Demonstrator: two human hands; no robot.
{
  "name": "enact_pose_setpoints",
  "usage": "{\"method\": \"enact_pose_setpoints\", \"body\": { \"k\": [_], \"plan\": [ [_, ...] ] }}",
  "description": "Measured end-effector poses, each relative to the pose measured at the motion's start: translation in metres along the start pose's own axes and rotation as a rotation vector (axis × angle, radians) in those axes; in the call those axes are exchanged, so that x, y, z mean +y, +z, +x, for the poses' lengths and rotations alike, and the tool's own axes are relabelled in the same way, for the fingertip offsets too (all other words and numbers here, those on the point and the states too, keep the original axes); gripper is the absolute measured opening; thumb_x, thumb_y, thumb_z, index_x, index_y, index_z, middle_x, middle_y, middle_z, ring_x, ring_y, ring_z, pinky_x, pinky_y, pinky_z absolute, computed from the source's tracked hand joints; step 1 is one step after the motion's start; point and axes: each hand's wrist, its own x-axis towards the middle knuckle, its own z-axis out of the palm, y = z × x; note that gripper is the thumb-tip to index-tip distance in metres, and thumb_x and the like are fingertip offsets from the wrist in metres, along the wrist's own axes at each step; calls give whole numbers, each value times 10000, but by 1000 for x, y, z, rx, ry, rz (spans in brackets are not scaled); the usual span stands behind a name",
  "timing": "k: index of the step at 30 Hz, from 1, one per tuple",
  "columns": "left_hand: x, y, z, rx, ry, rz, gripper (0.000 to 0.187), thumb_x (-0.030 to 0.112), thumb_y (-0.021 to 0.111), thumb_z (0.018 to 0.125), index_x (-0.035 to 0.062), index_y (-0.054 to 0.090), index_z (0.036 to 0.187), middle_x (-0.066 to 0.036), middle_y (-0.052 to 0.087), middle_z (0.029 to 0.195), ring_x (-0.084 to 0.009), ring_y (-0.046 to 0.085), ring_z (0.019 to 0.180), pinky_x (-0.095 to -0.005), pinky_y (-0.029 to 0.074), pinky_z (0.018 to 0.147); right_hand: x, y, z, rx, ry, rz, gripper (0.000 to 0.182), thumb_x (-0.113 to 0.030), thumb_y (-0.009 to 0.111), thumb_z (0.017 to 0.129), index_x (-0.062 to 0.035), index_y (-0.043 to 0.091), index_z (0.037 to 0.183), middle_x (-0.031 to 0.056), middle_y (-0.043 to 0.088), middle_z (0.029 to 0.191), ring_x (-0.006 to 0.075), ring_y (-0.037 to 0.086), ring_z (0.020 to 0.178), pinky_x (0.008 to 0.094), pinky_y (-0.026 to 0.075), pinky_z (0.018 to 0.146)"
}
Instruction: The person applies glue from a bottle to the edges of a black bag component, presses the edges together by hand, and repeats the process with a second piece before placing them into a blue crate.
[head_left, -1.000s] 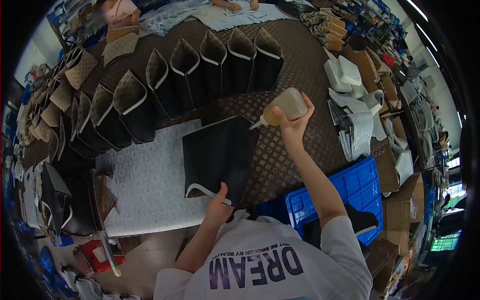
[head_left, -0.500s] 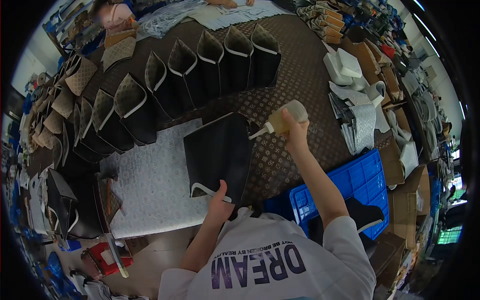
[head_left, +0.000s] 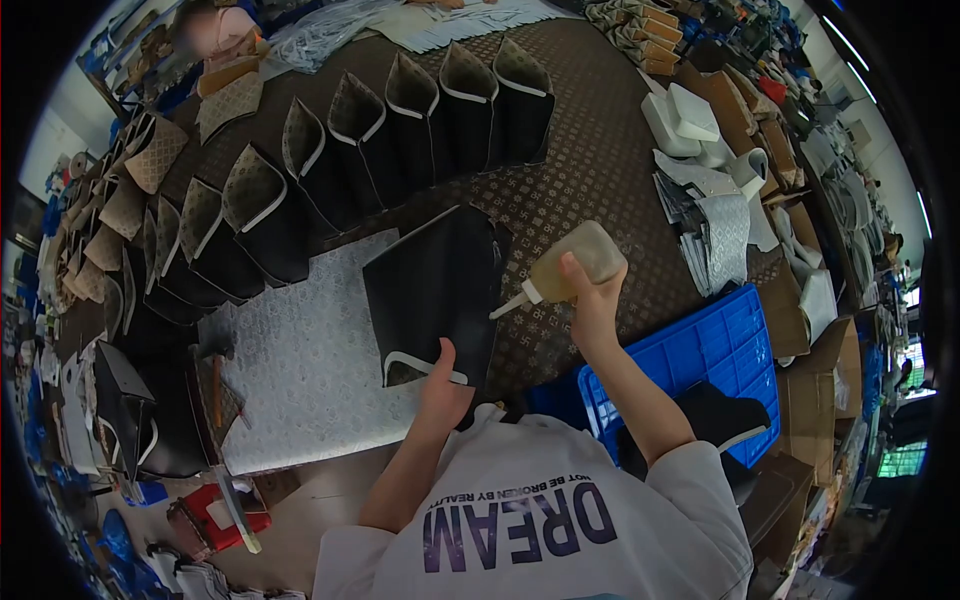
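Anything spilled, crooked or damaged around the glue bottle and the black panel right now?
Nothing stands out. The right hand holds the bottle tilted, nozzle at the black panel's right edge; no drip or puddle shows. The left hand pins the panel's near edge on the white sheet. The finished pieces stand in an even row.

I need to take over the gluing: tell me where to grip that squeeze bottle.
Grip the squeeze bottle round its wide body, coming from its rear end as the right hand does. It lies tilted, with the nozzle pointing down-left at the black panel, so keep clear of the tip.
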Motion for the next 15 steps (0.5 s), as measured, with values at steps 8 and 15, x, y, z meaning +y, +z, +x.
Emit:
{"method": "enact_pose_setpoints", "body": {
  "k": [8, 15],
  "plan": [
    [-6, 5, 9, 23, 16, 18, 581, 452, 362, 983, 4, 401, 1352, -73, 459, 1371, -205, 410, 1275, -359, 292, 1079, -6, -4, -48, -68, -111, -28, 803, -174, 774, 768, -75, 231, 1351, 123, 433, 1240, 225, 480, 1135, 364, 429, 952],
    [-10, -4, 11, 82, 5, 54, 607, 487, 377, 969, 17, 410, 1351, -58, 472, 1357, -196, 441, 1241, -352, 317, 1057, -5, -14, -87, -174, -144, -119, 888, -205, 816, 709, -100, 224, 1362, 116, 432, 1233, 229, 481, 1137, 362, 435, 958]
  ]
}}
